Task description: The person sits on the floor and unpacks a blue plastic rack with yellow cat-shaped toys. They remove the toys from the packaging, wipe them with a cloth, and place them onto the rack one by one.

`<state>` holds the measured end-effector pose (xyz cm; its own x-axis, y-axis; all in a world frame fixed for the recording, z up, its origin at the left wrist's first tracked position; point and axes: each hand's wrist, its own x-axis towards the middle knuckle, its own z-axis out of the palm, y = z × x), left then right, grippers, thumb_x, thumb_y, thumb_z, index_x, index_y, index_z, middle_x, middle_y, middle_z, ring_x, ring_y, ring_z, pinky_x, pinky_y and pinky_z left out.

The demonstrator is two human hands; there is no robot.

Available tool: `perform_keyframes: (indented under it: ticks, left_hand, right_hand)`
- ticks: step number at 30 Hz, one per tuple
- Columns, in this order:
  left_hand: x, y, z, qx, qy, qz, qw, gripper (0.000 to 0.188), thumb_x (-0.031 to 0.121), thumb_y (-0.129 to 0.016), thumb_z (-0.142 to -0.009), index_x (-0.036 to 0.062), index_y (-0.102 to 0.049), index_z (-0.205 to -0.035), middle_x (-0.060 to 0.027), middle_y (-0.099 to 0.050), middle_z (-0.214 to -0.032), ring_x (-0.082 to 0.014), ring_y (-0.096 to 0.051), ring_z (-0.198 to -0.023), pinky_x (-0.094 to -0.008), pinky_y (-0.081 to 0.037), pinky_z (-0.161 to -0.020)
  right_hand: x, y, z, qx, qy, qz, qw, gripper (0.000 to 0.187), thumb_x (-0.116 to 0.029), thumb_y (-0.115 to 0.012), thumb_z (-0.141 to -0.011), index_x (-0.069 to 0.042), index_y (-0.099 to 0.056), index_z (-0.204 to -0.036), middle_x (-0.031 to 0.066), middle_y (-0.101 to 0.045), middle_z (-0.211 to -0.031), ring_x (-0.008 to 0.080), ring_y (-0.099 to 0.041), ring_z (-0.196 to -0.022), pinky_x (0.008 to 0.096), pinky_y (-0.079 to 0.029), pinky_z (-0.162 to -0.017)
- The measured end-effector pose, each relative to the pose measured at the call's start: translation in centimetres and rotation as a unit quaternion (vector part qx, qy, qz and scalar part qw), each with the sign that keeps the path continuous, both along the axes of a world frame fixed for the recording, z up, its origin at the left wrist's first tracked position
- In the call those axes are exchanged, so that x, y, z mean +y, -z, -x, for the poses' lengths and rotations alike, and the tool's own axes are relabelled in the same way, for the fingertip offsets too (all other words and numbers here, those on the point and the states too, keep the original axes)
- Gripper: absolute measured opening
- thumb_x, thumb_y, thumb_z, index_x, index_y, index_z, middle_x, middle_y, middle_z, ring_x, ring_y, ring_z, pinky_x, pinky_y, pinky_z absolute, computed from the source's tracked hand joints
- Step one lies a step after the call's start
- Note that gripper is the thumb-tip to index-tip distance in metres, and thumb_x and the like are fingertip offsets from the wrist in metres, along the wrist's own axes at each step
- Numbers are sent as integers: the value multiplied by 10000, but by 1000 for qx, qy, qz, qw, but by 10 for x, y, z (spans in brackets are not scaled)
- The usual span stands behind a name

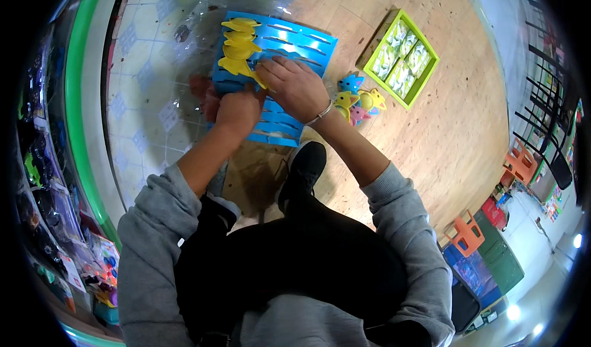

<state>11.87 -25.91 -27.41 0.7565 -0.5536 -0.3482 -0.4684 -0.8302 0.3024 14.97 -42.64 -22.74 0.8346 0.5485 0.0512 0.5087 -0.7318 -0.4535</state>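
A blue board (pixel 313 42) with rows of slots lies tilted on the floor in front of me. Several yellow cat-eared toys (pixel 240 50) stand in a column along its left side. At the lower end of that column, my right hand (pixel 294 87) has its fingers closed on a yellow piece (pixel 259 82). My left hand (pixel 239 110) is closed over the board's left part, its thumb side close to the same piece. What its fingers hold is hidden. A pinkish, crumpled thing (pixel 205 95) shows just left of it.
Right of the board lies a small pile of blue, yellow and pink cat-eared toys (pixel 357 98). Farther right, a lime-green tray (pixel 422 87) holds wrapped packets. Clear plastic wrap (pixel 200 24) lies on the tiles at left. My shoe (pixel 306 162) is close to the board's near edge.
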Motion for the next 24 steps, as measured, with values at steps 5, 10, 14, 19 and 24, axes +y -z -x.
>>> perform_keyframes:
  ticks: [5, 10, 14, 19, 24]
  left_hand:
    - [6, 13, 4, -8, -23, 89, 996, 378, 183, -504, -878, 139, -507, -1253, -134, -600, -838, -258, -646, -649, -366, -513, -504]
    - [3, -13, -5, 30, 4, -31, 999, 573, 157, -508, -863, 175, -348, -1413, -141, -595, -844, -267, -638, -642, -359, -525, -517]
    - [12, -14, -7, 63, -5, 9, 998, 716, 231, -624, -817, 196, -279, -1444, -144, -578, -884, -290, -632, -682, -388, -517, -536]
    - [27, -24, -5, 72, -11, 75, 994, 714, 240, -627, -818, 196, -279, -1440, -134, -578, -902, -271, -632, -674, -386, -517, -531]
    - [22, -23, -2, 44, -5, 52, 998, 656, 233, -619, -813, 185, -327, -1399, -106, -581, -912, -253, -631, -662, -371, -519, -514]
  right_hand:
    - [-10, -22, 17, 21, -34, -48, 998, 307, -107, -641, -780, -104, -613, -1086, 71, -625, -1116, 263, -604, -1010, 352, -503, -811]
    - [-53, -56, 45, 151, 185, -127, 963, 228, -63, -596, -830, -65, -631, -1056, 127, -644, -1057, 271, -630, -933, 341, -506, -782]
    - [-131, -40, 59, 337, 396, -23, 854, 259, -178, -610, -870, 22, -604, -1035, 167, -667, -965, 268, -655, -939, 324, -509, -782]
    - [-137, -32, 44, 6, 266, 246, 932, 372, -198, -662, -790, -71, -581, -1130, 166, -562, -1131, 332, -542, -1057, 434, -459, -863]
    - [-40, -30, 3, -20, 102, -16, 994, 348, -75, -685, -726, -108, -599, -1061, 131, -599, -1097, 308, -574, -1011, 400, -481, -838]
